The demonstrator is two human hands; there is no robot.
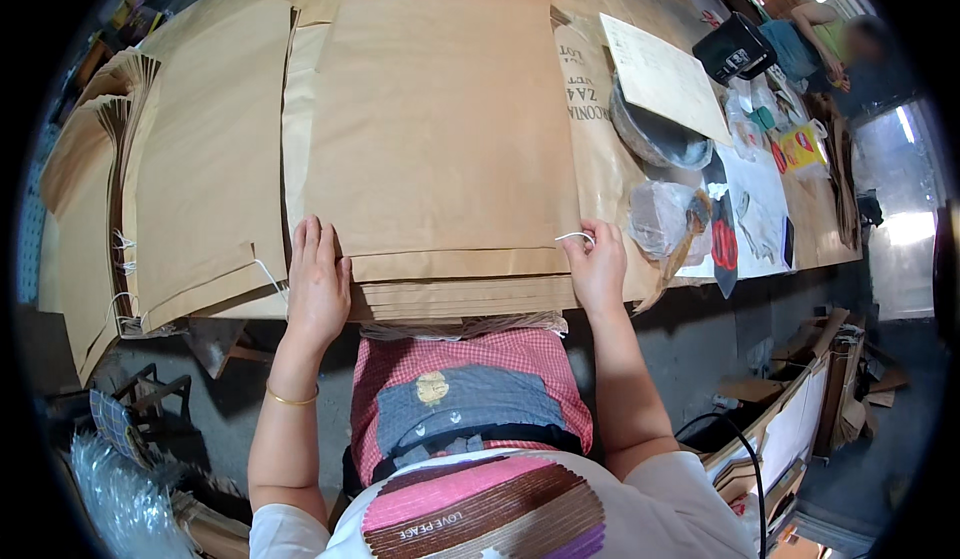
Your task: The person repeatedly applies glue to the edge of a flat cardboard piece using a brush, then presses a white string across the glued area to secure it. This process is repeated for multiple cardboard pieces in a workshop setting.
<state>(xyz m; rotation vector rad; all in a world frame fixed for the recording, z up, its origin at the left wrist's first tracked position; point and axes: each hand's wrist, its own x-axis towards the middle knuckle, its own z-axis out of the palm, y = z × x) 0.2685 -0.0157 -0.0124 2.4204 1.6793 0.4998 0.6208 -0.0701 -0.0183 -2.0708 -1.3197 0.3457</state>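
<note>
Brown kraft paper bags [440, 149], stacked flat, fill the frame's centre on the surface [600, 159]. Left hand [317, 284] lies open on the stack's lower-left edge; right hand [596, 269] pinches a thin white string [574, 236] at lower right.

head-worn fisheye view, facing steeply down, close over table [640, 174] edge

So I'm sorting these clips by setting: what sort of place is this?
Probably a small paper-bag workshop. Both hands, left hand and right hand, rest on a stack of flat brown paper sheets on a long worktable; more brown paper piles lie alongside.
</note>
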